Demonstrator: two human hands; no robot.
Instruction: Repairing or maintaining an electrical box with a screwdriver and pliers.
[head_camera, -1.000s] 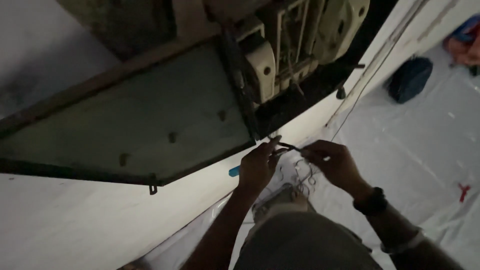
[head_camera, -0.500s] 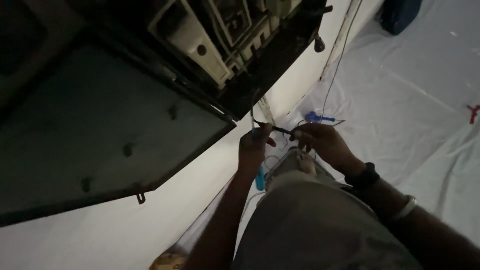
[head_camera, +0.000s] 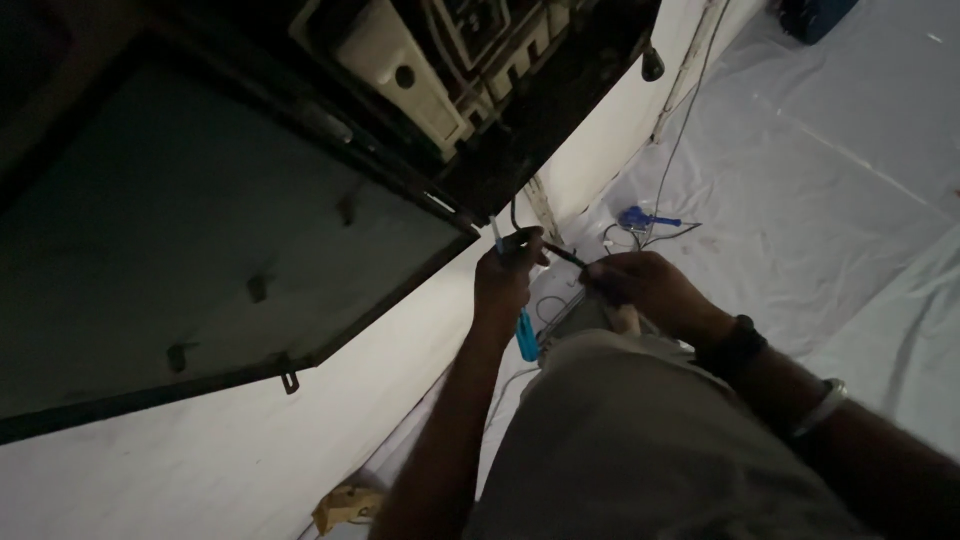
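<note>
Far left of my left hand, a big dark panel (head_camera: 200, 250) in a black frame leans against the white wall (head_camera: 200, 470), with a small metal tab (head_camera: 289, 380) hanging off its lower edge. Above my left hand sits a cream housing (head_camera: 400, 80) with a round hole, set in the dark gear overhead.

My left hand (head_camera: 505, 275) is curled shut around a blue-handled screwdriver (head_camera: 524, 335); the handle sticks out below my fist and the thin tip pokes up above it. Down the wall from that hand, near the floor, lies a crumpled yellowish scrap (head_camera: 345, 505).

A thin dark wire (head_camera: 562, 254) runs from my left hand across to my right hand (head_camera: 640, 285), which is just to the right of it. My right fingers are pinched closed on the wire's end. A black band (head_camera: 735, 345) is on that wrist, and a silver bangle (head_camera: 820, 405) further up the arm.

Up and right of my left hand, a blue tool (head_camera: 640, 218) lies on the white floor sheet (head_camera: 830, 200) among loose cables (head_camera: 680, 140). Well beyond, at the top right, sits a dark blue bag (head_camera: 815, 15).
</note>
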